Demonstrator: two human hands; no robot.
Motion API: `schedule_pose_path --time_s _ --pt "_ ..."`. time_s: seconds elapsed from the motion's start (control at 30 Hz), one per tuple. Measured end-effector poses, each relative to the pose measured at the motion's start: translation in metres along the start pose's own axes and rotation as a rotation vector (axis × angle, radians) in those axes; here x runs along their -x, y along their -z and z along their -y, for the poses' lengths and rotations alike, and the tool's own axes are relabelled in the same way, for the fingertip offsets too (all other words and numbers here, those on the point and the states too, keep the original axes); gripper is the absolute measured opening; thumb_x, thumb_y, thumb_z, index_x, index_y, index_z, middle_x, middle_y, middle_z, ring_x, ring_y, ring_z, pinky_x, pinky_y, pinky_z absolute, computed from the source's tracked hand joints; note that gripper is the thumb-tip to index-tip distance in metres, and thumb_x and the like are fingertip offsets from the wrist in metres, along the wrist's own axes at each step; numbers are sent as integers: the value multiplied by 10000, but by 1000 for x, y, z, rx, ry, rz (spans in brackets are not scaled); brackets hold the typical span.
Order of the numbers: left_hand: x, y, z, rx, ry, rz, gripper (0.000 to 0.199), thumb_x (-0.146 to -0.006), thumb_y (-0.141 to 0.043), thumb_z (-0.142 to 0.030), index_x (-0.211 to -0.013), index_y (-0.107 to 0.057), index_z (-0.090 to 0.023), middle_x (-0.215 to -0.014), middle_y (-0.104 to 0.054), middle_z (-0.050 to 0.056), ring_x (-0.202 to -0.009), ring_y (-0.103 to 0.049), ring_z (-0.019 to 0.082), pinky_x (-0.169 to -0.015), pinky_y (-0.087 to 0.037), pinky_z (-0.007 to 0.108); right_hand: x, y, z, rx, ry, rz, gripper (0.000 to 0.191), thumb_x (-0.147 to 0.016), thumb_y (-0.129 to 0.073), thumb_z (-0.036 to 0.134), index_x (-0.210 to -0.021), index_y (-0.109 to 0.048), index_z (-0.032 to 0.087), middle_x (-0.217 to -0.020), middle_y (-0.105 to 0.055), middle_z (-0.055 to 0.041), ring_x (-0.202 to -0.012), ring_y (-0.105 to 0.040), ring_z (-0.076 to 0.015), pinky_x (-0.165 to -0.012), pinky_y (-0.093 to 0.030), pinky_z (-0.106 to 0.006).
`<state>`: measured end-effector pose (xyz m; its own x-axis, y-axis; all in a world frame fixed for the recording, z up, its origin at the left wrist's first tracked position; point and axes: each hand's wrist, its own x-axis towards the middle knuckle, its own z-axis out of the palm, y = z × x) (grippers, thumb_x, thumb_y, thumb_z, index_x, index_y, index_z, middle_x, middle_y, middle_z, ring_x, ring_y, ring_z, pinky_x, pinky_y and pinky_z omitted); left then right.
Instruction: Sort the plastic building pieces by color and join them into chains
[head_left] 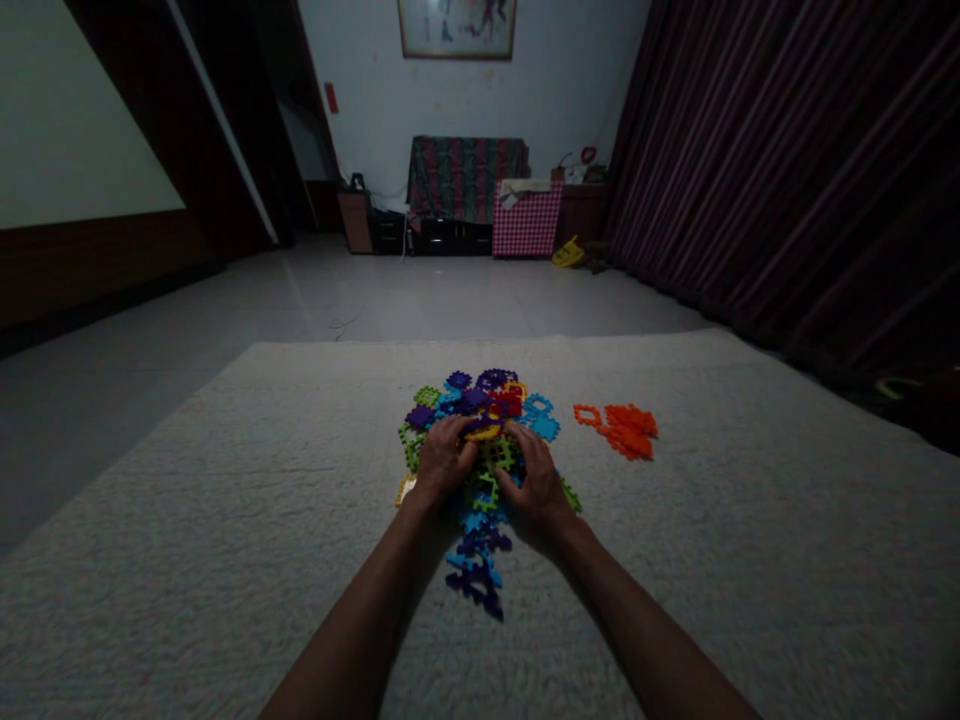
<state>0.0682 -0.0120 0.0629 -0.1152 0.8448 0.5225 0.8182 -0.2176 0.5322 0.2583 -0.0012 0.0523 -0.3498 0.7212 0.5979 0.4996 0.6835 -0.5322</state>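
A heap of notched plastic building pieces (pixel 495 453) in green, blue, purple, red and yellow lies in front of me on a pale mat. My left hand (pixel 444 462) rests on the heap's left side, fingers bent over the pieces and thumb apart from them. A yellow piece (pixel 484 434) is close to its fingertips. On the other side, my right hand (pixel 534 478) touches the heap with fingers spread and thumb toward the green pieces (pixel 484 490). Neither hand visibly grips a single piece. Purple pieces (pixel 476 582) trail toward me between my forearms. Both palms hide part of the heap.
A separate small pile of orange pieces (pixel 628 432) lies right of the heap. The mat (pixel 225 480) ends at the tiled floor (pixel 450 295). Farther back are a low black cabinet (pixel 450 238), a checked cloth (pixel 527 222) and, to the right, long dark curtains (pixel 750 150).
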Motion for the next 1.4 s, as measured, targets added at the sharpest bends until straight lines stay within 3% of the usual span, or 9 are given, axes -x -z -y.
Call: schedule_pose_path --time_s 0.23,0.5,0.6,0.7,0.83,1.0,1.1,1.27,1.4 --pt "12 -6 12 25 -52 -19 229 -816 -580 -172 -998 -712 -215 -1157 -686 72 -1107 -616 220 -1020 -483 404 7 0 -4 0 1 29 283 -854 -530 206 -1116 -635 205 -1228 -629 -123 -1195 -552 -263 -1042 -442 -465" --pt "16 -13 16 -11 -74 2 321 -839 -499 -150 -1081 -698 -221 -1248 -667 72 -1151 -600 234 -1038 -458 451 4 2 4 64 -26 67 428 -808 -643 332 -1215 -597 205 -1322 -582 -139 -1244 -516 -300 -1058 -406 -495" --pt "15 -15 18 15 -56 -19 327 -836 -461 -139 -1036 -709 -208 -1211 -682 77 -1142 -606 239 -1035 -460 458 2 5 5 53 1 70 362 -817 -632 344 -1152 -631 205 -1288 -610 -130 -1222 -536 -290 -1045 -415 -478" --pt "14 -15 20 51 -36 -38 318 -838 -440 -143 -984 -714 -210 -1186 -692 73 -1136 -611 236 -1038 -460 456 -2 11 -5 28 -8 -10 222 -877 -556 324 -1033 -674 219 -1175 -671 -104 -1147 -582 -264 -1009 -438 -450" --pt "13 -14 18 78 -29 -56 279 -868 -441 -182 -921 -713 -214 -1138 -709 66 -1094 -633 225 -997 -482 431 -6 23 -38 69 -173 -190 253 -907 -462 289 -978 -692 213 -1056 -688 -103 -1020 -618 -241 -944 -477 -418" --pt "13 -13 13 62 -31 -83 243 -901 -465 -235 -917 -706 -210 -1134 -713 77 -1076 -641 227 -969 -485 422 -6 30 -65 320 -410 -38 255 -900 -498 326 -859 -713 195 -938 -677 -103 -907 -605 -236 -895 -462 -389" --pt "12 -13 13 58 -48 -82 237 -902 -466 -238 -906 -701 -207 -1116 -719 81 -1056 -652 226 -947 -493 416 -8 28 -58 441 -440 38 261 -905 -540 386 -850 -722 207 -991 -662 -109 -945 -590 -253 -875 -445 -393" --pt "11 -15 15 54 -55 -86 231 -902 -468 -242 -896 -696 -207 -1107 -725 80 -1039 -662 219 -936 -498 404 -19 20 -46 501 -507 56 269 -841 -630 457 -917 -724 217 -1026 -645 -127 -986 -579 -293 -841 -434 -419" --pt "11 -15 16 40 -52 -83 227 -899 -474 -247 -894 -699 -212 -1107 -725 78 -1045 -660 220 -941 -499 404 -26 15 -51 470 -541 92 210 -799 -652 403 -897 -697 224 -975 -655 -92 -959 -585 -264 -815 -424 -382"
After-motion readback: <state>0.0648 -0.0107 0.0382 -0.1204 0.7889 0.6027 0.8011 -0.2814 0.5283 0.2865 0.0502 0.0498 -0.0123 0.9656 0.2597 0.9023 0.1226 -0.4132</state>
